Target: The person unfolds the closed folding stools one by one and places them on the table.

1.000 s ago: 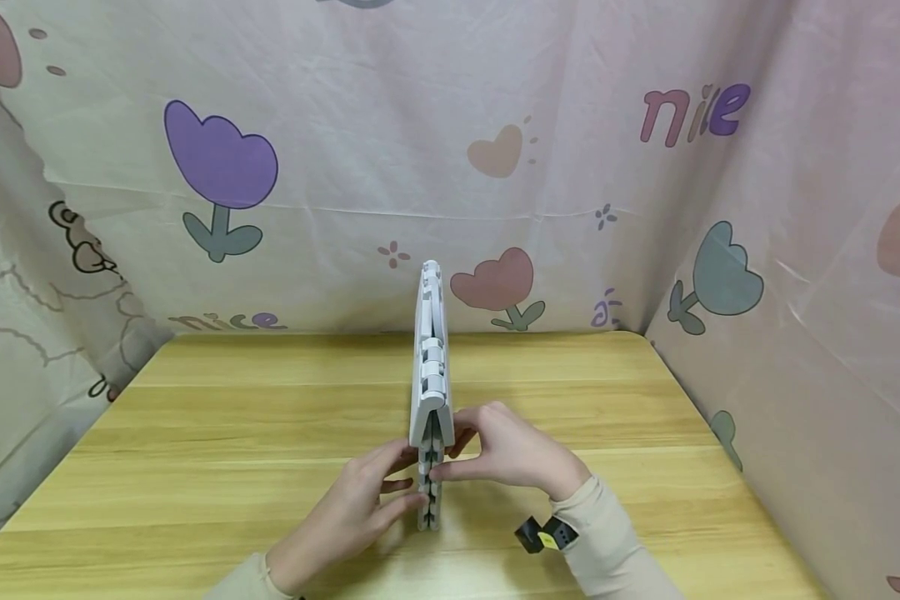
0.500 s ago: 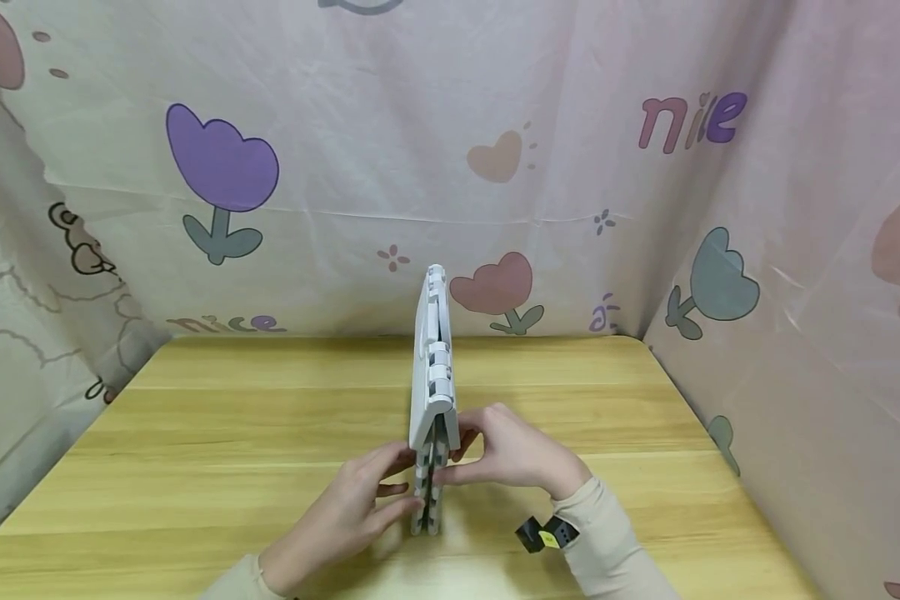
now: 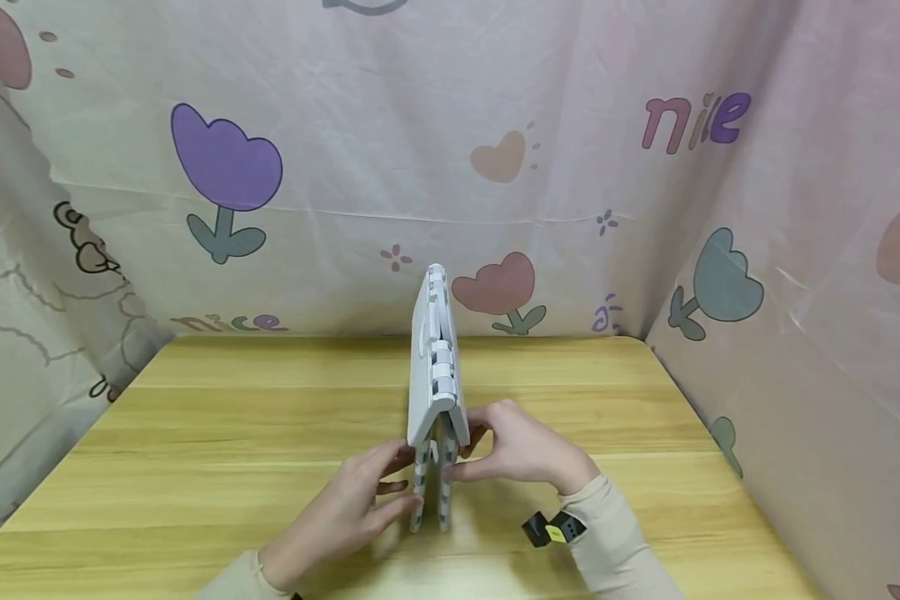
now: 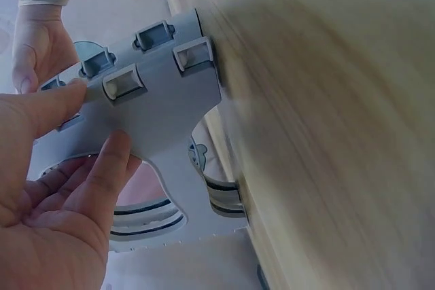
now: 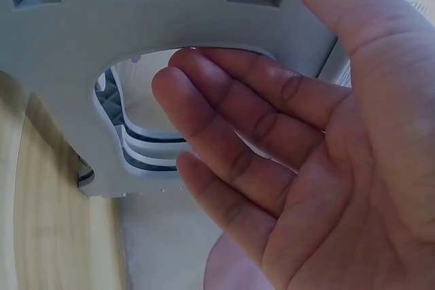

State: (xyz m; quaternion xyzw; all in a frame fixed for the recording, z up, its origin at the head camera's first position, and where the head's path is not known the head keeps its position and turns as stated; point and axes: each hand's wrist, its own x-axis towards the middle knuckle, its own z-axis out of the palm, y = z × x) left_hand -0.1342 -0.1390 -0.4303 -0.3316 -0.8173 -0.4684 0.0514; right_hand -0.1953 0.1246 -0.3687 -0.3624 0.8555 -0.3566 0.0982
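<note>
A white-grey plastic folding stool (image 3: 422, 375) stands on edge at the middle of the table, mostly folded. Its two leg panels are parted by a narrow gap at the near end. My left hand (image 3: 356, 508) holds the left leg panel (image 4: 163, 127), with thumb and fingers around its edge and opening. On the other side my right hand (image 3: 521, 446) grips the right leg panel (image 5: 61, 45), its thumb at the hinge-tabbed edge and its fingers by the arched opening. Some fingertips are hidden behind the panels in the head view.
The wooden table (image 3: 270, 408) lies under the stool. Printed fabric (image 3: 360, 167) hangs behind the table and along both sides. A small black device (image 3: 553, 529) is strapped at the right sleeve.
The stool's two leg panels have spread apart, from nearly touching to a visible gap. My right hand has moved slightly right with its panel; the left hand stays nearly in place.
</note>
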